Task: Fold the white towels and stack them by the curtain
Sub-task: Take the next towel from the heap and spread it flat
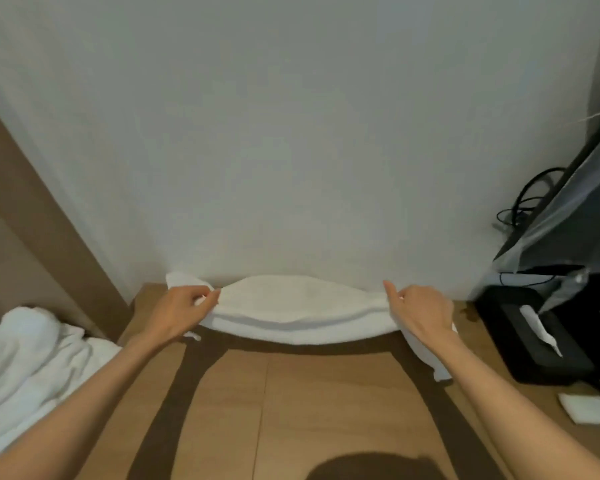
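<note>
A white towel (300,311) hangs stretched between my two hands above the far part of the wooden table (326,410), close to the white wall. It sags in the middle and shows doubled layers. My left hand (181,311) pinches its left end, with a corner sticking up behind the fingers. My right hand (420,311) grips its right end, and a loose tail of cloth droops below that wrist. A heap of unfolded white towels (32,362) lies at the left edge.
A black tissue box (530,337) with a tissue poking out stands at the right, beside dark equipment and cables (530,202). A small white folded cloth (589,408) lies near the right edge. A brown panel (32,216) rises at the left.
</note>
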Action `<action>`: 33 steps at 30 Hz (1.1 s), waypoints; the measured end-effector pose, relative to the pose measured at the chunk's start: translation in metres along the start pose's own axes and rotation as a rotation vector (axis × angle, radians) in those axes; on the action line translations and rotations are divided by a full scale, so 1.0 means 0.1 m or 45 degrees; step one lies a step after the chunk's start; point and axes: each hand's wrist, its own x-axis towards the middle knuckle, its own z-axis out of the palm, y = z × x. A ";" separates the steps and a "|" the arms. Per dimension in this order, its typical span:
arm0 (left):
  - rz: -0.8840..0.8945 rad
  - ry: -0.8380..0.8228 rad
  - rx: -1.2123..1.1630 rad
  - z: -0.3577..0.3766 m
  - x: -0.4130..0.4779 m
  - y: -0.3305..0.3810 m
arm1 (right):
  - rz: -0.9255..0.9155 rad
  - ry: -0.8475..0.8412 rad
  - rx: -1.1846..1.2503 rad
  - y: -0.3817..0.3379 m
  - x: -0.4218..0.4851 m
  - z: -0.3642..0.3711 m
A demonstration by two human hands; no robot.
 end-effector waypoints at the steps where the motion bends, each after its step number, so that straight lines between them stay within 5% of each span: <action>1: -0.004 -0.033 -0.006 0.14 -0.07 -0.11 | -0.008 -0.020 -0.048 -0.01 -0.06 0.17; 6: 0.045 -0.091 0.149 0.76 -0.26 -0.61 | -0.015 -0.042 -0.050 -0.10 -0.27 0.93; 13: 0.097 0.131 0.216 1.39 -0.23 -1.00 | -0.086 0.172 -0.001 -0.19 -0.32 1.64; 33: 0.133 0.402 0.305 1.25 -1.85 -0.72 | 0.199 0.282 -0.045 0.54 -1.69 1.50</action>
